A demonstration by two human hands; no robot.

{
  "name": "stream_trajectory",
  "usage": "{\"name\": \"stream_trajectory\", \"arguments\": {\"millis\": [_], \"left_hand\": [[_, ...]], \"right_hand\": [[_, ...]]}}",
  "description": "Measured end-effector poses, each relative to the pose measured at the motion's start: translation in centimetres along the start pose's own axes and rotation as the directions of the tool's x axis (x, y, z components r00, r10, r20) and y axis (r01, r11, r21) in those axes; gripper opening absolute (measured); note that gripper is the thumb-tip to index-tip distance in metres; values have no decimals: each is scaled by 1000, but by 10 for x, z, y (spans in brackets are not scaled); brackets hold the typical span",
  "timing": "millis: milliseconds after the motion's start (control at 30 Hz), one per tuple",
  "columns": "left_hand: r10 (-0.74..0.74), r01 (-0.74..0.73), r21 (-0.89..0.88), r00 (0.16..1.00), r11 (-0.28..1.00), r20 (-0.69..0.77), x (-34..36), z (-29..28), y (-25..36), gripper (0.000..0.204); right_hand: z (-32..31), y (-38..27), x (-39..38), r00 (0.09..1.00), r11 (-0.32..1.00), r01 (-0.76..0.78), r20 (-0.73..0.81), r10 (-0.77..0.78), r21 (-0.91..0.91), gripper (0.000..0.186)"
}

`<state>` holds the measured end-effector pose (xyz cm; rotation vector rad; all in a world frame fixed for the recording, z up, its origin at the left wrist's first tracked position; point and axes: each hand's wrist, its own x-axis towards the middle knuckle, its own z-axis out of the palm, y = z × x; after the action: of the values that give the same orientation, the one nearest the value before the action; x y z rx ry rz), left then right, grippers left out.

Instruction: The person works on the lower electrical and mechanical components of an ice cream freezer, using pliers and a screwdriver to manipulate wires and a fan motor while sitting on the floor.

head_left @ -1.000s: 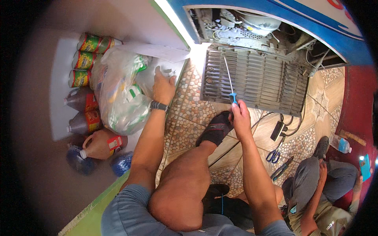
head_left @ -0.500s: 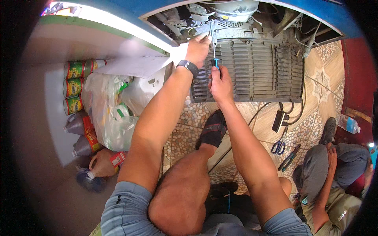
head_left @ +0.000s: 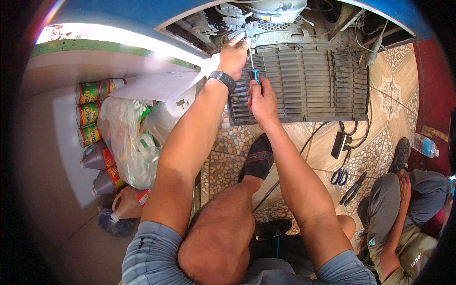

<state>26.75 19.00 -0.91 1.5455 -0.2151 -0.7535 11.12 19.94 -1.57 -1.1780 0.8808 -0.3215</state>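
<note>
My right hand [head_left: 261, 102] grips the blue-and-black handle of a long screwdriver [head_left: 255, 74], whose shaft points up into an open machine compartment [head_left: 280, 27] at the top, full of grimy wiring and metal parts. My left hand [head_left: 232, 59] is beside the shaft at the compartment's lower edge, fingers curled around something I cannot make out, near the screwdriver's hidden tip. Below both hands a dusty slatted grille [head_left: 306, 83] lies on the tiled floor.
Cans [head_left: 88, 114], jugs [head_left: 103, 183] and a plastic bag [head_left: 126, 142] lie left by a low wall. Right are a power strip [head_left: 338, 146], scissors [head_left: 339, 176], pliers [head_left: 352, 188], a water bottle [head_left: 427, 147] and a seated person [head_left: 384, 209].
Both hands have moved up to the compartment's lower edge: my left hand from beside the bag, my right with the screwdriver. Since half a second ago they have shifted slightly left.
</note>
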Motion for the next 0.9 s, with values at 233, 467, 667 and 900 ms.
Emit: {"name": "stream_trajectory", "arguments": {"millis": [233, 467, 667, 900], "left_hand": [[-20, 20, 2, 1000, 1000, -4, 4, 1, 0, 36], [21, -20, 18, 1000, 1000, -9, 10, 3, 0, 37], [34, -34, -8, 999, 999, -38, 14, 7, 1, 27], [26, -27, -14, 994, 1000, -106, 23, 8, -2, 9]], "right_hand": [[-3, -6, 1, 999, 999, -32, 24, 32, 14, 31], [-10, -7, 8, 964, 884, -248, 194, 183, 396, 28], [-24, -8, 21, 888, 766, -396, 423, 180, 506, 34], [-13, -9, 11, 944, 858, -313, 234, 233, 407, 33]]}}
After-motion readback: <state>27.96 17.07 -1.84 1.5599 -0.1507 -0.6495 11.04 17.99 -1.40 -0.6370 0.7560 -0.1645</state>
